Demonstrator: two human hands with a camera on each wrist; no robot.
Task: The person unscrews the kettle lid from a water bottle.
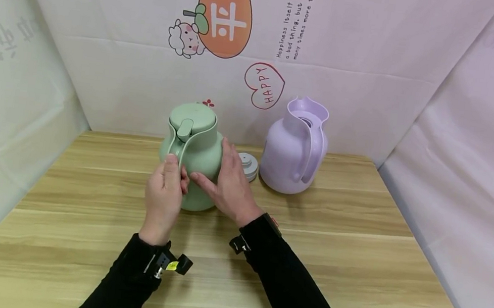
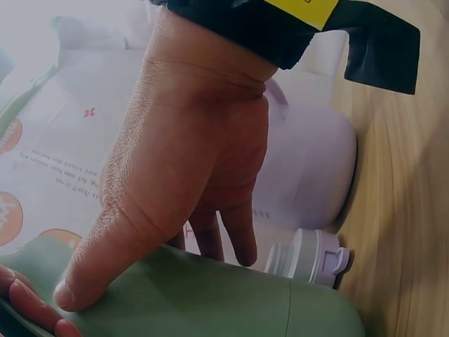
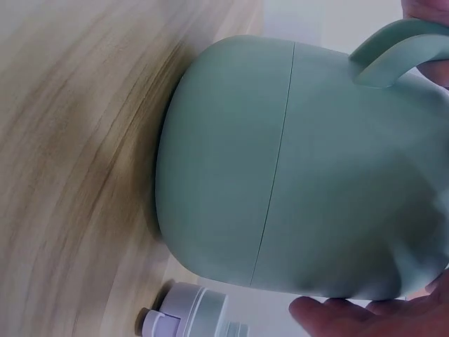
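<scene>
A green thermos jug with its lid on stands upright on the table. My left hand grips its handle, the thumb on top. Against the jug's right side rests my right hand, its fingers extended and the thumb spread over the front. In the left wrist view, the right thumb lies on the green wall, and some right fingers pass behind the jug. A pale stopper lid sits just behind the right hand, partly covered by it.
A purple thermos jug with an uncovered mouth stands to the right, its handle facing front right. The wood-grain table ends at a white printed cloth, which also hangs on both sides.
</scene>
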